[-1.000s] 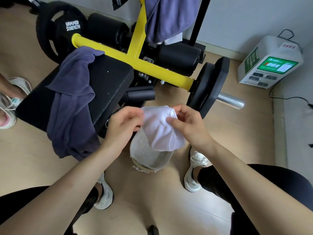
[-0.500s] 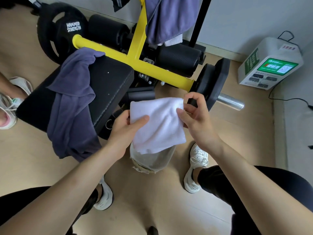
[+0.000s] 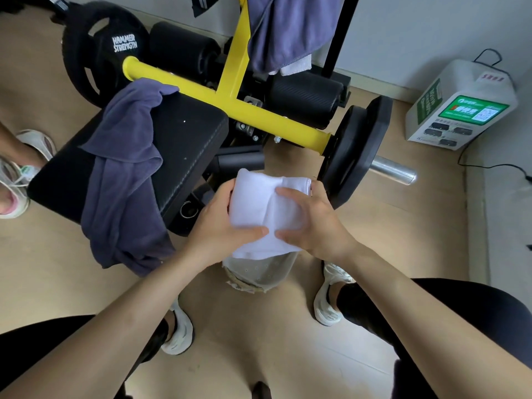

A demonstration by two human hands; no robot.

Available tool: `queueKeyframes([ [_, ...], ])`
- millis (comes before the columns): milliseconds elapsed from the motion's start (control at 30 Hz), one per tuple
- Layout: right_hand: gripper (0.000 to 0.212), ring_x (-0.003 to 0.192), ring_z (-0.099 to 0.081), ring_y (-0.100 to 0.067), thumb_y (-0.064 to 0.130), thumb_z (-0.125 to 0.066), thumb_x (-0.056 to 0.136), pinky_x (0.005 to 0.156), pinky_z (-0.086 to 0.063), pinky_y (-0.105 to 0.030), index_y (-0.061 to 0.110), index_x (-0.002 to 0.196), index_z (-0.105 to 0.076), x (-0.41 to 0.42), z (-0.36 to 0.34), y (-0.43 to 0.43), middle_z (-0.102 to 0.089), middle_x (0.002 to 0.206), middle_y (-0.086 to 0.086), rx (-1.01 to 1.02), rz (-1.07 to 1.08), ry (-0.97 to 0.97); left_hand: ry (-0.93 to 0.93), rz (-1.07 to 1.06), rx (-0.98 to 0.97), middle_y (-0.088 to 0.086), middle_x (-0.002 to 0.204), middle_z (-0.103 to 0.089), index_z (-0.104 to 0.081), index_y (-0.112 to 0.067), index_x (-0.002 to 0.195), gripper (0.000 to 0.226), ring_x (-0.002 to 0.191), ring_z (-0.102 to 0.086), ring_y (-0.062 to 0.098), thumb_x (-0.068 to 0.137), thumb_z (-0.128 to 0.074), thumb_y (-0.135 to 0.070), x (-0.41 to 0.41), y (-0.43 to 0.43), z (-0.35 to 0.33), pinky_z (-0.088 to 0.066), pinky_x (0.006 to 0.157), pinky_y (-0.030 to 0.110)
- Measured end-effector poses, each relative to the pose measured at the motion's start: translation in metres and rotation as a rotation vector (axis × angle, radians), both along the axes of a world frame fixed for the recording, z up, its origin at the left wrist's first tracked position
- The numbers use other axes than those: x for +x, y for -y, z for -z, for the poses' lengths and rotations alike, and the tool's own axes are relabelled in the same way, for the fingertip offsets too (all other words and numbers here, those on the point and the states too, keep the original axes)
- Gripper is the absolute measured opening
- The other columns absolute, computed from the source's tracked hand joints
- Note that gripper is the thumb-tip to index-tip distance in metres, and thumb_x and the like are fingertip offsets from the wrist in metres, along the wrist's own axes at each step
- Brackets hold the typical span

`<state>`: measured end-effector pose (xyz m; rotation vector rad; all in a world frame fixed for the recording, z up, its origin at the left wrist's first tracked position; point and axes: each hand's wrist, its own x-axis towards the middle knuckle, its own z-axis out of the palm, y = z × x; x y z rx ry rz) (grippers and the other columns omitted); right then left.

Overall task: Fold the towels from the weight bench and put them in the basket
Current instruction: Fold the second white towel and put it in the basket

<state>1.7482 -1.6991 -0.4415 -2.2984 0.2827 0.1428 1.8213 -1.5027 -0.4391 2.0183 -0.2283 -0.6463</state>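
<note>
A small white towel (image 3: 260, 205), folded into a thick pad, is held between both hands just above the grey perforated basket (image 3: 260, 273) on the floor. My left hand (image 3: 220, 226) grips its left side, thumb on the lower edge. My right hand (image 3: 312, 223) presses on its right half. A purple towel (image 3: 123, 180) hangs crumpled over the black pad of the weight bench (image 3: 187, 145). Another purple towel (image 3: 288, 27) drapes over the yellow upright, with a bit of white cloth (image 3: 296, 66) under it.
A weight plate on a steel sleeve (image 3: 357, 151) stands just right of my hands. A white and green box (image 3: 460, 108) with a cable sits by the wall. Another person's sandalled foot (image 3: 17, 174) is at the left edge. My white shoes flank the basket.
The white towel went from bunched to spread flat, and is now folded over into a thicker pad. Both hands have closed in on it and lowered it toward the basket.
</note>
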Motion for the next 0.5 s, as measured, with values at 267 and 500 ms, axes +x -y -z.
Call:
queueKeyframes([
  [267, 0.078, 0.104, -0.039, -0.011, 0.03, -0.085, 0.076, 0.078, -0.035, -0.002, 0.033, 0.144, -0.048, -0.002, -0.004, -0.007, -0.029, 0.117, 0.0, 0.012, -0.04, -0.047, 0.379, 0.083, 0.474, -0.007, 0.118, -0.05, -0.03, -0.042, 0.144, 0.085, 0.103, -0.063, 0.034, 0.072, -0.075, -0.039, -0.015, 0.015, -0.001, -0.056, 0.079, 0.047],
  [500, 0.061, 0.116, -0.048, -0.012, 0.027, -0.079, 0.083, 0.088, -0.048, -0.017, 0.044, 0.136, -0.054, -0.004, -0.01, -0.011, -0.037, 0.123, -0.002, 0.37, -0.002, -0.12, 0.622, 0.128, 0.59, 0.002, 0.109, -0.043, -0.029, -0.027, 0.154, 0.09, 0.076, -0.064, 0.038, 0.077, -0.076, -0.026, -0.028, 0.019, 0.001, -0.039, 0.051, 0.036],
])
